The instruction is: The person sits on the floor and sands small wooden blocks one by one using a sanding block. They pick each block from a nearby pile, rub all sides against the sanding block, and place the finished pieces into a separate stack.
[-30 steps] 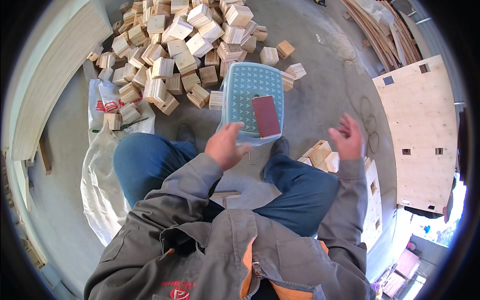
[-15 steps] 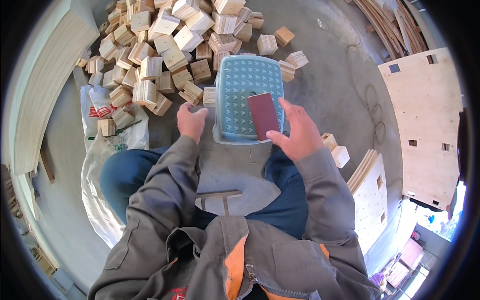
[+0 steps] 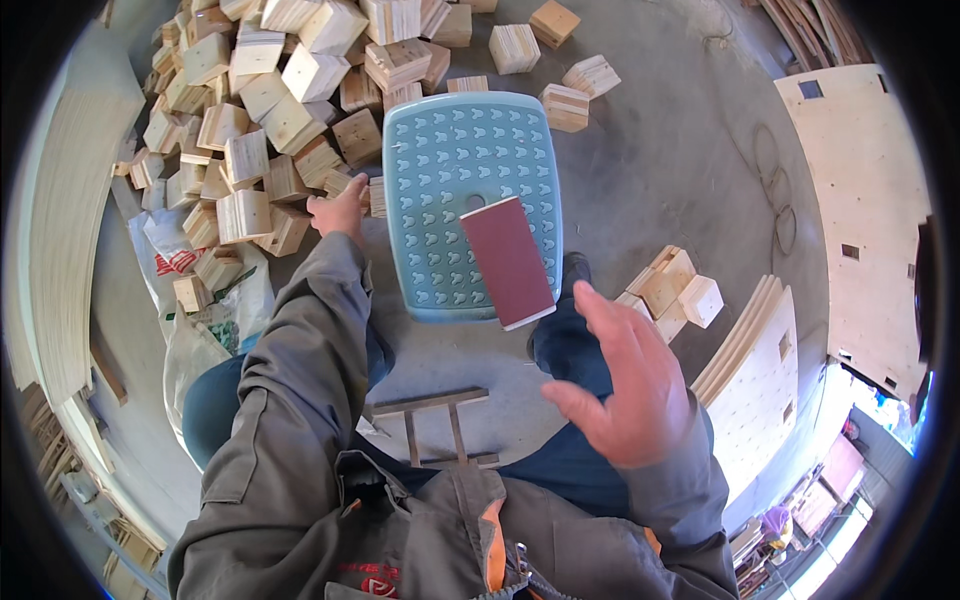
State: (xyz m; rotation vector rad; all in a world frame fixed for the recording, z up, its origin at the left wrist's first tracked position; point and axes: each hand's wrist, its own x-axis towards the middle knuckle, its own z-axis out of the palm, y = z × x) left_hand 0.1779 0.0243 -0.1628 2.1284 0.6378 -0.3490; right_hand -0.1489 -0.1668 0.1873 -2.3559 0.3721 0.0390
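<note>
A blue plastic stool (image 3: 425, 235) with a raised pattern on its top stands in front of me. On its near right part lies a flat maroon rectangular piece (image 3: 508, 262) with pale edges, tilted, one corner at the stool's near rim. My right hand (image 3: 635, 385) is off to the right of it, fingers spread, with nothing in it. To the left of the stool my left hand (image 3: 340, 212) reaches toward the wooden blocks (image 3: 243, 217), thumb and forefinger apart. Whether its fingertips touch the nearest block is hard to tell.
The pile of blocks spreads across the far left, partly over a white printed sack (image 3: 222, 310). Several more blocks (image 3: 665, 285) are by my right foot. Plywood panels with square holes (image 3: 860, 200) stand at the right. A low wooden frame (image 3: 432, 410) is between my legs.
My right hand has drawn back toward me from beside the maroon piece. My left hand has moved left of the stool, toward the pile. The view has shifted, with the stool now appearing larger.
</note>
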